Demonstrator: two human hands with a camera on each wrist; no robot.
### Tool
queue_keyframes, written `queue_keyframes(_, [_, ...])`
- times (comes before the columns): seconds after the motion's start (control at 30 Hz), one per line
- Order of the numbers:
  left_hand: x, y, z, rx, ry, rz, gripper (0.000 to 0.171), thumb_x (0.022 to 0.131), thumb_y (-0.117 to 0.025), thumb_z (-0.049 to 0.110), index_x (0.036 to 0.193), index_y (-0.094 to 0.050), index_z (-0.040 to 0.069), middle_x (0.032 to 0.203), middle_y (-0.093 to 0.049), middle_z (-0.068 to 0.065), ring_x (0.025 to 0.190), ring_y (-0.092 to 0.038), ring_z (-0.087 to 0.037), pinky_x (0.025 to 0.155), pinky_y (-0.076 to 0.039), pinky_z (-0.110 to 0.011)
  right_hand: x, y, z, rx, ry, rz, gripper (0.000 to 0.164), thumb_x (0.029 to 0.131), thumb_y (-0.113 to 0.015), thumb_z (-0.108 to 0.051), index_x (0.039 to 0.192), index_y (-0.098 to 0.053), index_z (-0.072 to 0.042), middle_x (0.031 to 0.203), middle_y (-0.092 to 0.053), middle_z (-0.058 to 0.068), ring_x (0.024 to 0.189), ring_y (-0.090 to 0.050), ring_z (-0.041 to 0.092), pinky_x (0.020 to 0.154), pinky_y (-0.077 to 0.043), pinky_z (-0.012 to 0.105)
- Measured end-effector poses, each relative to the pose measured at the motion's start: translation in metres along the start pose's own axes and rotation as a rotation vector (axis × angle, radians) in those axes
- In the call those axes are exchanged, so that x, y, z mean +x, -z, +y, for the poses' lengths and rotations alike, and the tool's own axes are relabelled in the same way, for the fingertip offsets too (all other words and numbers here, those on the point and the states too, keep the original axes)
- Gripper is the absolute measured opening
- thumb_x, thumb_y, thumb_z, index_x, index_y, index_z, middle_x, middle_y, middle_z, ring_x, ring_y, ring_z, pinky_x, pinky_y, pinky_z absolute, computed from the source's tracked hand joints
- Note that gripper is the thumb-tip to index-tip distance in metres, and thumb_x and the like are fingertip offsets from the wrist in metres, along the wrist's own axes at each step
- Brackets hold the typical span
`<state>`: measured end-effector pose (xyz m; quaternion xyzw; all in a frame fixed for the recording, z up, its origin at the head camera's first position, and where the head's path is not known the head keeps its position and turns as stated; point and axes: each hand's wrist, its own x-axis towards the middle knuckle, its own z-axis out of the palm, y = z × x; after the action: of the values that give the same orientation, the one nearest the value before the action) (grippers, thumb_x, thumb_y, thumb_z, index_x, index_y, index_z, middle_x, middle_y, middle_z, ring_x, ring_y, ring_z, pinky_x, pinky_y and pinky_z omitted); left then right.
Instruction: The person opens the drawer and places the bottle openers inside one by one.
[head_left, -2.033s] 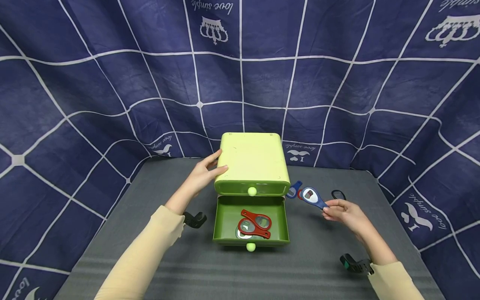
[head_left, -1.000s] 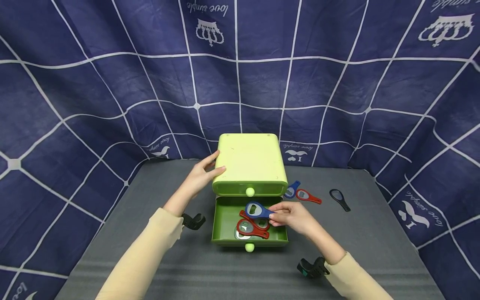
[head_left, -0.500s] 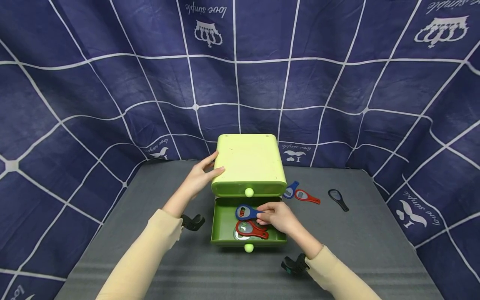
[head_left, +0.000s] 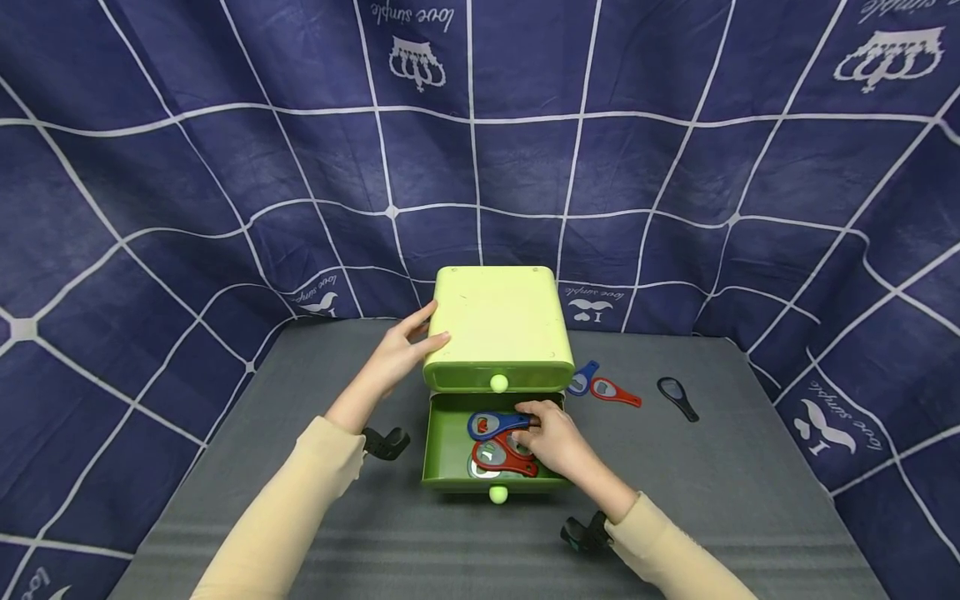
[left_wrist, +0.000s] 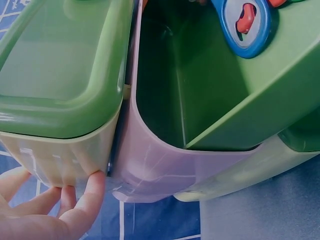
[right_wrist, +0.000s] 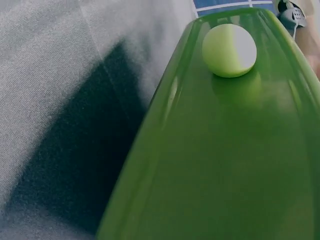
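In the head view, the blue bottle opener (head_left: 506, 422) lies in the pulled-out lower drawer (head_left: 447, 446), resting partly over the red openers (head_left: 512, 461). Its long axis runs roughly left to right, ring end to the left, handle pointing straight at the right hand (head_left: 553, 432) – clearly the nearer of the two hands. That hand's thumb and fingers look parted either side of the handle end, seemingly without a grip. The left hand (head_left: 399, 352) is well apart from the opener; its fingers lie against the side of the cabinet (head_left: 498, 317), thumb on the top edge, pressing rather than grasping. Right of the cabinet, on the tabletop (head_left: 360, 517), lie a second blue opener (head_left: 588, 372), a loose red opener (head_left: 624, 396) and a black opener (head_left: 683, 405). The patterned cloth (head_left: 337, 150) behind reads "love simple" upside down, beside crowns and moustaches; no brand shows on the openers or cabinet.

In the left wrist view, the left hand's fingertips touch the cabinet's pale side, and the blue ring shows inside the drawer – no lettering readable on it.

In the right wrist view, a green drawer front with its round knob (right_wrist: 220, 52) fills the picture; it bears no visible label, and the right hand's fingers are hidden.
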<state>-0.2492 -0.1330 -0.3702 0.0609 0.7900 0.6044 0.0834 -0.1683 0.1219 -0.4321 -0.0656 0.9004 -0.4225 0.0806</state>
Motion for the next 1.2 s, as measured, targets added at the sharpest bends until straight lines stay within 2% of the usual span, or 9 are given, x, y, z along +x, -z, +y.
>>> queue_keyframes(0.17, [0.0,0.0,0.0,0.008,-0.009,-0.003,0.073,0.096,-0.066,0.028,0.157,-0.027,0.024,0.164,-0.02,-0.008,0.149,-0.025,-0.029,0.111,-0.039,-0.05,-0.006,0.006,0.0,0.007,0.004,-0.01,0.04,0.09,-0.071,-0.01,0.128,-0.063,-0.002,0.126,-0.058,0.018,0.113,-0.063,0.038,0.09,-0.055,0.045])
queue_keyframes(0.3, [0.0,0.0,0.0,0.01,-0.005,0.001,0.073,0.095,-0.066,0.029,0.157,-0.028,0.024,0.164,-0.021,-0.007,0.149,-0.025,-0.029,0.111,-0.04,-0.05,-0.012,0.013,0.0,0.054,-0.004,-0.012,0.036,0.091,-0.069,-0.01,0.127,-0.065,-0.004,0.127,-0.061,0.015,0.117,-0.061,0.038,0.094,-0.054,0.045])
queue_keyframes(0.43, [0.0,0.0,0.001,0.01,0.0,0.004,0.072,0.095,-0.066,0.03,0.157,-0.029,0.025,0.163,-0.022,-0.005,0.149,-0.026,-0.027,0.11,-0.041,-0.049,-0.016,0.022,0.002,0.112,0.007,-0.009,0.033,0.092,-0.068,-0.011,0.125,-0.067,-0.005,0.124,-0.066,0.012,0.115,-0.064,0.032,0.091,-0.055,0.042])
queue_keyframes(0.63, [-0.001,0.0,0.002,0.01,0.0,0.002,0.073,0.095,-0.066,0.03,0.157,-0.028,0.025,0.164,-0.022,-0.007,0.149,-0.026,-0.028,0.11,-0.041,-0.049,-0.024,0.036,0.005,0.204,0.043,-0.029,0.028,0.094,-0.066,-0.011,0.12,-0.068,-0.003,0.117,-0.07,0.014,0.104,-0.069,0.024,0.081,-0.056,0.033])
queue_keyframes(0.77, [0.0,0.001,0.001,0.003,-0.002,0.004,0.072,0.095,-0.066,0.029,0.156,-0.029,0.024,0.163,-0.022,-0.007,0.149,-0.026,-0.028,0.11,-0.041,-0.049,-0.031,0.043,0.004,0.277,0.06,-0.059,0.029,0.095,-0.066,-0.015,0.12,-0.067,0.0,0.116,-0.07,0.019,0.101,-0.07,0.028,0.082,-0.058,0.036])
queue_keyframes(0.87, [0.001,0.001,0.001,-0.001,-0.005,0.006,0.072,0.095,-0.066,0.028,0.156,-0.029,0.024,0.163,-0.022,-0.007,0.148,-0.027,-0.028,0.11,-0.042,-0.049,-0.038,0.049,0.003,0.362,0.083,-0.109,0.035,0.096,-0.065,-0.016,0.122,-0.063,0.007,0.118,-0.067,0.026,0.102,-0.069,0.035,0.085,-0.058,0.042])
queue_keyframes(0.93, [0.001,0.001,0.001,-0.005,-0.007,0.006,0.072,0.095,-0.066,0.027,0.156,-0.03,0.024,0.163,-0.023,-0.007,0.148,-0.027,-0.028,0.11,-0.042,-0.049,-0.044,0.051,0.002,0.416,0.106,-0.152,0.037,0.096,-0.064,-0.016,0.123,-0.06,0.01,0.118,-0.065,0.03,0.102,-0.069,0.035,0.085,-0.058,0.039])
queue_keyframes(1.07, [0.001,0.001,0.001,-0.008,-0.008,0.001,0.072,0.095,-0.066,0.027,0.156,-0.029,0.023,0.163,-0.023,-0.008,0.148,-0.028,-0.028,0.109,-0.042,-0.049,-0.059,0.05,-0.003,0.494,0.163,-0.27,0.038,0.098,-0.061,-0.015,0.123,-0.057,0.014,0.116,-0.064,0.035,0.096,-0.071,0.024,0.08,-0.06,0.035])
queue_keyframes(1.2, [0.001,0.001,0.001,-0.002,-0.006,0.003,0.072,0.095,-0.066,0.028,0.157,-0.029,0.023,0.163,-0.023,-0.008,0.148,-0.028,-0.028,0.109,-0.042,-0.049,-0.073,0.037,-0.004,0.556,0.224,-0.431,0.036,0.1,-0.057,-0.014,0.121,-0.057,0.015,0.109,-0.065,0.036,0.088,-0.07,0.013,0.074,-0.06,0.031])
